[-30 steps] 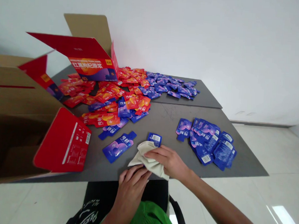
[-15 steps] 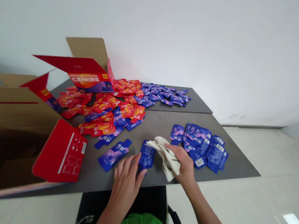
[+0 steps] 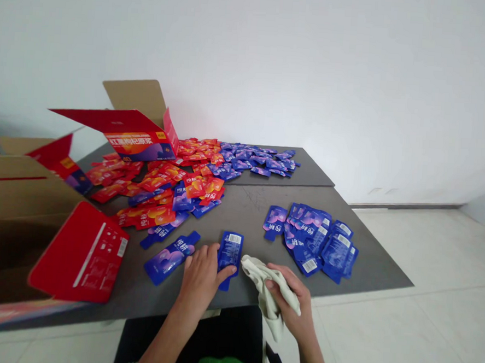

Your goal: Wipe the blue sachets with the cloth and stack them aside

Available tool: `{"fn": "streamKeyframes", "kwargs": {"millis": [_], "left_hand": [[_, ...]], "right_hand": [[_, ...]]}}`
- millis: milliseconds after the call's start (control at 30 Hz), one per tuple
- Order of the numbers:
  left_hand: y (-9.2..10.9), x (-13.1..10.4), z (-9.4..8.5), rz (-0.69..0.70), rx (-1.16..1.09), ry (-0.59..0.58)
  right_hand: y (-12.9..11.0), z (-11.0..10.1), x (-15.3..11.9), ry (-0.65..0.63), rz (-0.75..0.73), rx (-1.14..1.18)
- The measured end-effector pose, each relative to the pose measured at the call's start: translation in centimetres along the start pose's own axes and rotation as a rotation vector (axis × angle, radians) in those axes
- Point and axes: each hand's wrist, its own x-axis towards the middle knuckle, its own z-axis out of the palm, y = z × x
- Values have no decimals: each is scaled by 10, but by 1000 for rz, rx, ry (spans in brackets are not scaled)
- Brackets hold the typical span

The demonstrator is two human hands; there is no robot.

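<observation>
A blue pouch [image 3: 230, 249] lies barcode side up near the front edge of the grey table, its narrow neck toward me. My left hand [image 3: 203, 272] rests at its left side, the thumb on its lower part and the fingers bent against the table. To the right, my right hand [image 3: 290, 299] grips a crumpled whitish cloth [image 3: 266, 292], apart from the pouch. Another blue pouch [image 3: 171, 258] lies face up left of my left hand. Several blue pouches [image 3: 315, 235] overlap in a group farther right.
Red pouches [image 3: 156, 176] and blue pouches [image 3: 256, 159] are heaped toward the back. An open red box [image 3: 140, 142] stands behind them. A large open carton [image 3: 86, 254] fills the left side of the table [image 3: 247, 201].
The cloth has moved off the pouch, toward me and to the right, with my right hand. My left thumb now rests on the pouch, whose barcode end shows. The whole view has shifted slightly.
</observation>
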Motion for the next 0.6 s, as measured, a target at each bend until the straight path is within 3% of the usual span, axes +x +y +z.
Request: {"fn": "streamKeyframes", "kwargs": {"millis": [367, 500, 600], "left_hand": [[-3, 29, -3, 81, -512, -56], [12, 49, -15, 106, -596, -29], [39, 74, -25, 122, -702, 15]], "right_hand": [[1, -19, -1, -182, -37, 210], [8, -22, -3, -221, -38, 290], [11, -24, -3, -249, -50, 342]]}}
